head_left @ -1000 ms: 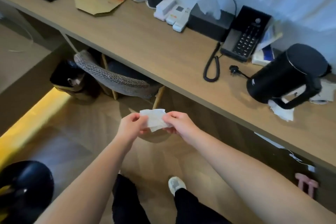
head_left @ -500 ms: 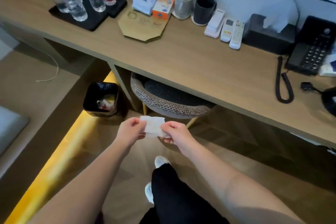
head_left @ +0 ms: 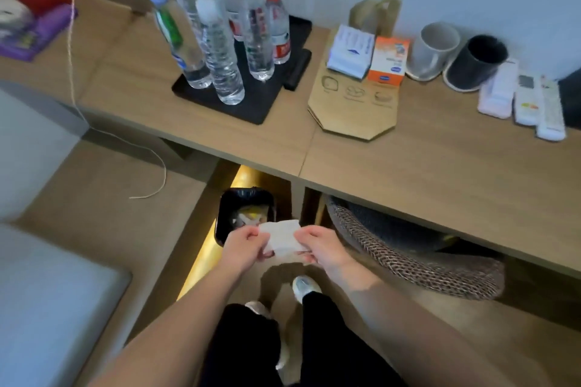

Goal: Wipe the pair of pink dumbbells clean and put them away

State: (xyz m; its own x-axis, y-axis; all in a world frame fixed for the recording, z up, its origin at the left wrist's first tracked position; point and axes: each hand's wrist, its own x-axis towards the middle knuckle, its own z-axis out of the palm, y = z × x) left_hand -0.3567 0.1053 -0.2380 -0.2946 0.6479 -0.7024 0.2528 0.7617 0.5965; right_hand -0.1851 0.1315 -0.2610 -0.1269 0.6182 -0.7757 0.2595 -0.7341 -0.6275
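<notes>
I hold a white wipe (head_left: 281, 239) stretched between both hands in front of me. My left hand (head_left: 243, 250) pinches its left edge and my right hand (head_left: 320, 248) pinches its right edge. The wipe hangs just in front of and above a black bin (head_left: 226, 217) on the floor under the desk, which has rubbish in it. The pink dumbbells are not in view.
A long wooden desk (head_left: 408, 173) carries a black tray of several water bottles (head_left: 220, 41), small boxes (head_left: 388, 60), two mugs (head_left: 478, 63) and remotes (head_left: 528, 100). A woven chair (head_left: 418, 258) is tucked under the desk to the right. A grey cushion (head_left: 47, 308) lies to my left.
My view has swung left along the desk, from the kettle and phone to the bottles. The bin has come close under my hands. Both hands still hold the wipe the same way.
</notes>
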